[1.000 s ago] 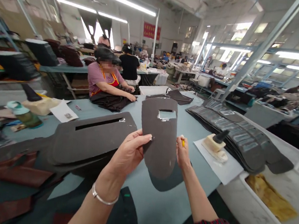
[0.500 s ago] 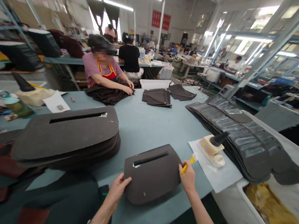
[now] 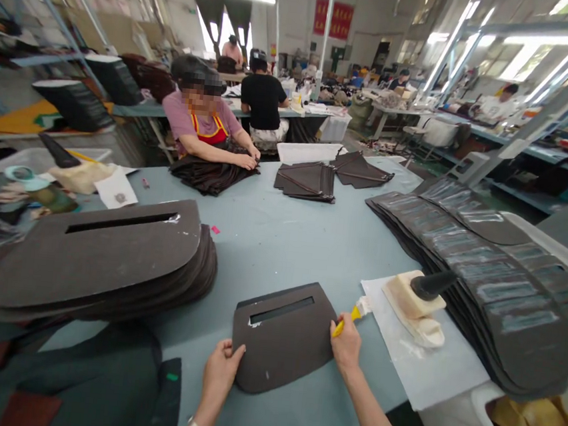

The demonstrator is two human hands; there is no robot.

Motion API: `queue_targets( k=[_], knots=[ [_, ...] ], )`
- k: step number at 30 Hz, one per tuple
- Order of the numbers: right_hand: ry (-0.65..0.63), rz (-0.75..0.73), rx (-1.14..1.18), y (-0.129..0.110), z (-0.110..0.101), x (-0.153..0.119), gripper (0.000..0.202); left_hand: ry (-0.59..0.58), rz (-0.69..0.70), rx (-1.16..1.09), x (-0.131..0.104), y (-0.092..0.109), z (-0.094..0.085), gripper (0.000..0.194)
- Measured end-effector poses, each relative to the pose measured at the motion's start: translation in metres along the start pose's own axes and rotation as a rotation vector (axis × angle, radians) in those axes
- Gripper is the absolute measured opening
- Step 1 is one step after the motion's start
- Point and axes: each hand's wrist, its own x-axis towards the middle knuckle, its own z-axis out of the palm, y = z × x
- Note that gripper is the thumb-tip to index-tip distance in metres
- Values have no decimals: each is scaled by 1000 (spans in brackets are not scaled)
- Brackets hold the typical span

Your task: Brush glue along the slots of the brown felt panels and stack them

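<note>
A dark brown panel (image 3: 283, 357) with rounded lower corners and a long slot near its top lies in front of me. White smears mark the slot's left end. My left hand (image 3: 221, 371) pinches the panel's left edge between thumb and fingers. At the opposite edge, my right hand (image 3: 346, 343) grips a yellow-handled brush (image 3: 356, 312) with pale bristles pointing away to the upper right. Its fingertips also touch the panel. To the right, a cream bottle with a black cone spout (image 3: 413, 302) rests on a white sheet (image 3: 442, 375).
Left of my hands stands a stack of larger slotted panels (image 3: 108, 263). Layered dark pieces with shiny strips (image 3: 498, 287) line the right side. Across the blue-grey table (image 3: 261, 237), a co-worker (image 3: 205, 122) handles dark fabric (image 3: 212, 176). More dark pieces (image 3: 307, 178) lie beside it.
The camera view has shifted, so the left stack sits further left and the right-hand pieces further right. Both hands keep their hold at the panel's sides; the panel has moved only slightly.
</note>
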Motion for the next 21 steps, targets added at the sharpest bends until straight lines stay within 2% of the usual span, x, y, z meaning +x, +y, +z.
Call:
queue_targets(
  k=[5, 13, 21],
  knots=[
    [-43, 53, -69, 0, 3, 0, 11, 82, -48, 14, 5, -4, 4, 44],
    [-38, 96, -87, -5, 2, -2, 10, 118, -76, 29, 18, -17, 10, 37],
    [-68, 122, -164, -6, 5, -1, 13, 187, 83, 310, -2, 3, -1, 32]
  ],
)
